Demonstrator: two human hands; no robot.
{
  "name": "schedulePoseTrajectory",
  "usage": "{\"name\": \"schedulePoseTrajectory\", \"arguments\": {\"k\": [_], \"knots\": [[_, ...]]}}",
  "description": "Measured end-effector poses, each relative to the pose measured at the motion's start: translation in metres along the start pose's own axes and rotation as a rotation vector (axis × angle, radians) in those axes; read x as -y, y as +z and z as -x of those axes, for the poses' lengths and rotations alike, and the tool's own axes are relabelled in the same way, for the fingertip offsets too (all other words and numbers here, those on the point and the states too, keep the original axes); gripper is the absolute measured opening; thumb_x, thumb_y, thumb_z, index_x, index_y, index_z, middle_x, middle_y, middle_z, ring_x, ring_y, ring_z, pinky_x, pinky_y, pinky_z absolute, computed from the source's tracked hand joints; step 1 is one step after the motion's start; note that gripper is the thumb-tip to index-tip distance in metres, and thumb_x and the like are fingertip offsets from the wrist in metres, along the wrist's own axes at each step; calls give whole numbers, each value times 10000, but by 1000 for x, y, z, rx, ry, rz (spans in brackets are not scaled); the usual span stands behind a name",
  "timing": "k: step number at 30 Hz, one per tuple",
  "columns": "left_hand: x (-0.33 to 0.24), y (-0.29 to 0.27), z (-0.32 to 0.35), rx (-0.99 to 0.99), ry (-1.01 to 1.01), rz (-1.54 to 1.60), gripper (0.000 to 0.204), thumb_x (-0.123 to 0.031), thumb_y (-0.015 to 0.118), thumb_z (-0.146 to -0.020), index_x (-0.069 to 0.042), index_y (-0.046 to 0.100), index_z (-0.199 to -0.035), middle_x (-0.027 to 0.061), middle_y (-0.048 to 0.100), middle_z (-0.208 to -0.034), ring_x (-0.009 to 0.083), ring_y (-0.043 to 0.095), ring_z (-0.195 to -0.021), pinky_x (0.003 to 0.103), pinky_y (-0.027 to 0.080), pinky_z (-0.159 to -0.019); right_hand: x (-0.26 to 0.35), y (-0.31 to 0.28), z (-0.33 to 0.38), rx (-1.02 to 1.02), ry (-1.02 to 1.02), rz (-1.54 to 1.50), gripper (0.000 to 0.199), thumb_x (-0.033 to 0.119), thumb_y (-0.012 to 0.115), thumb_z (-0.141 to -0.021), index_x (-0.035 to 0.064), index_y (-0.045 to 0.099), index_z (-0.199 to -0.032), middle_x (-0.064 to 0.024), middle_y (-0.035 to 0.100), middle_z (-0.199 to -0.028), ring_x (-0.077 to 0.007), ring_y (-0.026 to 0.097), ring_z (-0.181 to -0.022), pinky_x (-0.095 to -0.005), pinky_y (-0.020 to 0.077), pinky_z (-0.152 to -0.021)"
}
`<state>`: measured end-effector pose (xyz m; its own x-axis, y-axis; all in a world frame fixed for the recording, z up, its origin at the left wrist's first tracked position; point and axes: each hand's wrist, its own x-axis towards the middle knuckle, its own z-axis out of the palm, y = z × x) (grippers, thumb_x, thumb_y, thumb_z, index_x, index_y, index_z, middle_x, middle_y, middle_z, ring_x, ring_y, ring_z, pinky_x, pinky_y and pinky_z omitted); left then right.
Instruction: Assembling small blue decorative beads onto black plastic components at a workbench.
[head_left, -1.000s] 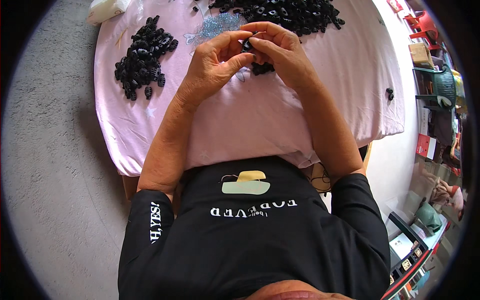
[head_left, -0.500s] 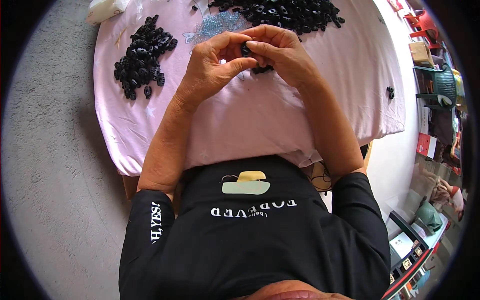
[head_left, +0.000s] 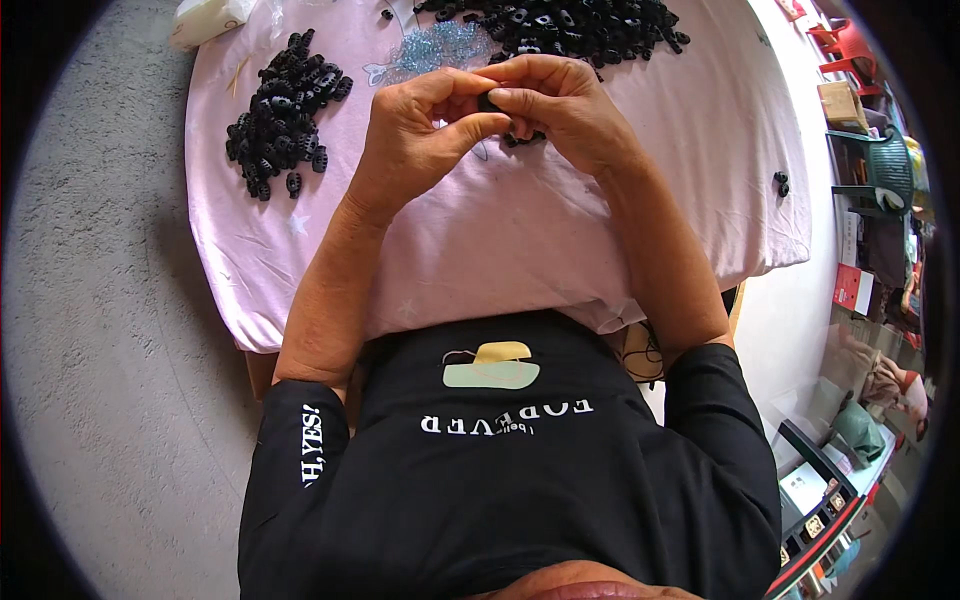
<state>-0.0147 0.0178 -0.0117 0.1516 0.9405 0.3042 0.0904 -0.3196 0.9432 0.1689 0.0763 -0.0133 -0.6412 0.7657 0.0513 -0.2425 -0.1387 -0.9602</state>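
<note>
Over the pink cloth, my left hand [head_left: 420, 125] and my right hand [head_left: 562, 108] meet at their fingertips. Between them they pinch a small black plastic piece [head_left: 488, 101], mostly covered by the fingers. Its exact kind is hard to make out. Just beneath my right fingers lie a few similar black pieces [head_left: 523, 140], partly hidden. Beyond my hands is a heap of tiny clear bluish bits [head_left: 437, 48]. A large pile of black ribbed plastic pieces [head_left: 585, 28] spreads behind my right hand, and a smaller pile [head_left: 285, 112] lies left of my left hand.
The pink cloth [head_left: 700, 190] covers the table. Near its right edge sit a couple of black pieces [head_left: 781, 184]. A white packet [head_left: 208, 20] and thin yellowish sticks [head_left: 238, 75] lie at the far left. Chairs [head_left: 885, 165] and a cardboard box [head_left: 842, 106] stand to the right.
Both hands stay together in nearly the same place, with a slight shift of the fingers. Less of the black piece shows between them now. The piles have not changed.
</note>
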Motion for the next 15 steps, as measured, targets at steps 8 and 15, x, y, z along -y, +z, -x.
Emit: {"name": "schedulePoseTrajectory", "arguments": {"k": [8,15], "knots": [[3,4,-1,-76,-20,-33,264,-52,771,-809,16,664,-1040,65,709,-833,94,668,-747,221,547,-702,2,2,-1,-68,-25,70,214,112,637,-926,0,684,-1102,-28,668,-782,-61,607,-646,-182,506,-595],[4,-1,-1,-109,-83,-208,262,-25,740,-841,22,650,-1082,26,678,-909,65,623,-839,201,520,-753,4,-27,-4,-405,-141,134,198,147,603,-960,54,689,-1111,-20,687,-852,-43,595,-697,-178,494,-643]]}}
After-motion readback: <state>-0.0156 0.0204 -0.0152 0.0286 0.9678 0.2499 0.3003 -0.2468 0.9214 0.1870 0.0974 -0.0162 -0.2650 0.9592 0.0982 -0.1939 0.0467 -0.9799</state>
